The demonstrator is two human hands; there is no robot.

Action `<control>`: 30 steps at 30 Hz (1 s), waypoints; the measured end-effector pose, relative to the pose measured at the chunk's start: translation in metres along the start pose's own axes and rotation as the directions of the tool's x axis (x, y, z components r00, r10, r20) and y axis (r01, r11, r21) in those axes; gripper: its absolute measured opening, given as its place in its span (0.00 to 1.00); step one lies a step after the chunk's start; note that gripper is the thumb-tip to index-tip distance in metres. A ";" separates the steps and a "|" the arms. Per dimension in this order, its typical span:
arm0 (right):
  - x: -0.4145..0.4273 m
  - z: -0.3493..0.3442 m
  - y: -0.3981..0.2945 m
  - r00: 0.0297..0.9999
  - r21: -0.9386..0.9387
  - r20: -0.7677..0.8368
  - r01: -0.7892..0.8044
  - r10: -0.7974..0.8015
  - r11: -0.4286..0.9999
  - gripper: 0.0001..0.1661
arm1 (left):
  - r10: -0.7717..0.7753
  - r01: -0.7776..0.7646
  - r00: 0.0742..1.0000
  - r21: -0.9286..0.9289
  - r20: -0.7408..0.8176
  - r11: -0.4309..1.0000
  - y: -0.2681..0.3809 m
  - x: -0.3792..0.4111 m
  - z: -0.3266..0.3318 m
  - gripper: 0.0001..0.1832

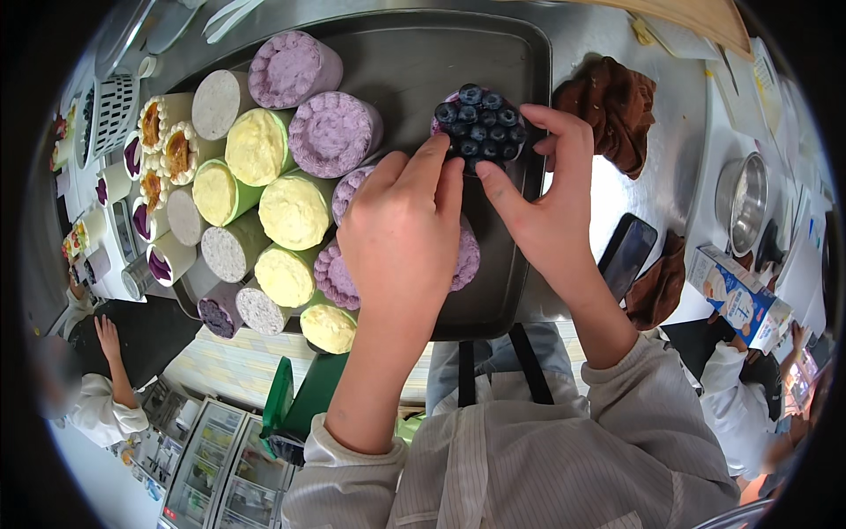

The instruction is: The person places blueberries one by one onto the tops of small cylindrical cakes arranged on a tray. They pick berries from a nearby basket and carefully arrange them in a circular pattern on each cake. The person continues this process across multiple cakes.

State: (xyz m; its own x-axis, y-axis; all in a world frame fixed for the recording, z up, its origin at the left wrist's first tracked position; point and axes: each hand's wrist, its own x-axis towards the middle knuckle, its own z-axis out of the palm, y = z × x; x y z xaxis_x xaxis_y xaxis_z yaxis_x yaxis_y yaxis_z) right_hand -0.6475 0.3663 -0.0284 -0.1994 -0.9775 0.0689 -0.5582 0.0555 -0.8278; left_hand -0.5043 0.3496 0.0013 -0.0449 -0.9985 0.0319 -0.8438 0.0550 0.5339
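Note:
A small purple cream cake (437,125) topped with blueberries (481,125) sits at the right of a dark baking tray (423,49). My left hand (406,218) reaches its near left edge, with fingertips against the berries there. Whether a berry is pinched between those fingers is hidden. My right hand (552,178) curves round the right side, thumb at the near rim and forefinger at the far right, fingers apart. Under and beside my left hand are more purple cream cakes (334,132), partly covered. Yellow-topped cakes (294,210) stand left of them.
Grey speckled cakes (231,253) and cream-ringed cakes (178,155) crowd the tray's left. Brown cloths (611,112), a phone (626,254), a carton (737,297) and a metal bowl (743,202) lie to the right. Other people (109,390) stand at both sides. A green bin (310,390) is below.

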 end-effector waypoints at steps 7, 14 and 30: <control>0.001 0.000 0.001 1.000 0.001 0.018 -0.009 0.009 1.000 0.35 | 0.008 -0.008 1.000 0.004 0.009 1.000 0.001 0.000 -0.001 0.11; -0.004 -0.009 0.003 0.997 0.119 -0.071 -0.026 0.034 0.993 0.30 | -0.221 0.328 0.942 -0.539 0.254 0.776 -0.002 0.000 -0.030 0.17; 0.011 -0.013 -0.043 0.910 0.150 0.053 0.399 -0.411 0.904 0.21 | 0.004 0.438 0.898 -0.896 0.440 0.076 -0.008 -0.003 -0.038 0.12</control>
State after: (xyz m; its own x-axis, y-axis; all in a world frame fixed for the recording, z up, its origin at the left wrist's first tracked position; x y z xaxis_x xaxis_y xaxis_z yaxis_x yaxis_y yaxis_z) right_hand -0.6361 0.3555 0.0151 0.0903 -0.9233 0.3733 -0.4636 -0.3708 -0.8047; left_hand -0.4770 0.3526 0.0290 -0.2790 -0.8978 -0.3408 0.3953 -0.4308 0.8113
